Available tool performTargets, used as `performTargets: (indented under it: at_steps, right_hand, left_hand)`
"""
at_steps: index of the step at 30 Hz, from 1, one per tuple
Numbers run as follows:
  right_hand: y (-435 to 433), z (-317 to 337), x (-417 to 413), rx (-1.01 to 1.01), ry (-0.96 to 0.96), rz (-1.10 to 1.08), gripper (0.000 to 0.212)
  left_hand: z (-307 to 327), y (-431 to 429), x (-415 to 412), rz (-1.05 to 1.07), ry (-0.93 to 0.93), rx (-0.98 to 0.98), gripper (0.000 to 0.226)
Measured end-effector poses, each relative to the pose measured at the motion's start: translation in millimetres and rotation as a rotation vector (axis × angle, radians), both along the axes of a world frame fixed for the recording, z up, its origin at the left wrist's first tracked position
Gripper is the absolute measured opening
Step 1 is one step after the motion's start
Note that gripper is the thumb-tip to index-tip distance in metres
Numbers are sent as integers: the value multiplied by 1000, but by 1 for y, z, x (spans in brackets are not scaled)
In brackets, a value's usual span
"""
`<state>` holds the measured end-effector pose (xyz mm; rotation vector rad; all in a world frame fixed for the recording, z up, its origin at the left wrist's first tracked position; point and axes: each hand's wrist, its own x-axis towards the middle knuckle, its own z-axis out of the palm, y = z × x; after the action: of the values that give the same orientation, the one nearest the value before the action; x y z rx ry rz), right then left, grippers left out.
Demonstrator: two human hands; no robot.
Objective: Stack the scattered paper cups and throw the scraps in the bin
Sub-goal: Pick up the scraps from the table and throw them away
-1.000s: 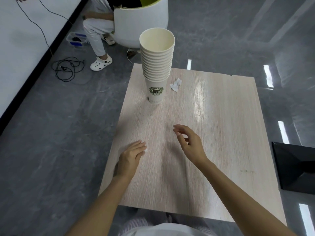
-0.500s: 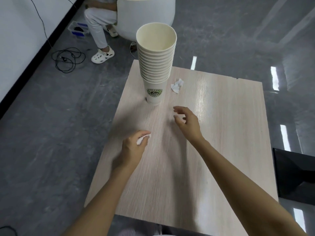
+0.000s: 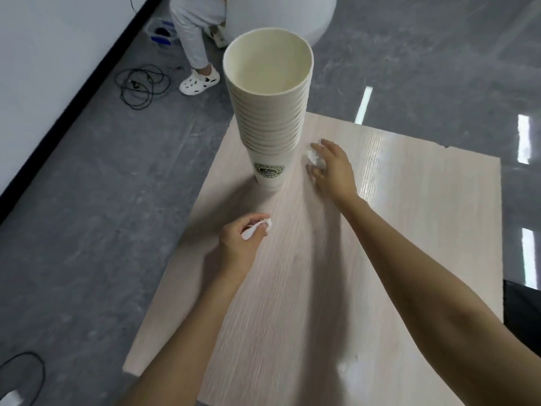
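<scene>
A tall stack of cream paper cups (image 3: 270, 112) stands upright at the far left of the light wooden table (image 3: 409, 230); the bottom cup bears a green logo. My left hand (image 3: 243, 244) pinches a white crumpled paper scrap (image 3: 257, 228) just above the table, in front of the stack. To the right of the stack, my right hand (image 3: 333, 168) reaches over a second white scrap (image 3: 314, 158), its fingers curling around it.
A black bin (image 3: 521, 312) shows at the right edge, beside the table. A seated person's leg and white shoe (image 3: 200, 80) are on the grey floor beyond the table, by a white round chair (image 3: 292, 13). Black cables (image 3: 140, 86) lie near the wall.
My left hand picked up a scrap from the table. My right hand travelled forward to the scrap beside the cup stack. The camera moved closer to the table.
</scene>
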<state>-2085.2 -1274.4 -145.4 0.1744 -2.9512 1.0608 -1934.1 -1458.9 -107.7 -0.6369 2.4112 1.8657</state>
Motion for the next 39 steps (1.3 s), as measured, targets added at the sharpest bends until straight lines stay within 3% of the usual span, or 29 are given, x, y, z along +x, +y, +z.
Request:
performTargets:
  at_steps: [6,10,19,33,39]
  right_hand:
    - [-4,-9,-7,24,110,2,28]
    - [-7,-7,-2,-29,78,-83,22]
    - [-6,37,54,-287,94,-212,14]
    - [-20,85,219,-577,4,-230,23]
    - [-27,89,267,-552,-58,-91,36]
  left_hand:
    - [1,-1,-1,15,-32,7,16]
    - [3,-1,1,5,-30,-2,16]
    - [11,-4,11,-7,6,-1,11]
    - [34,-5,107,-66,92,30,11]
    - [42,-1,159,-23,102,-41,15]
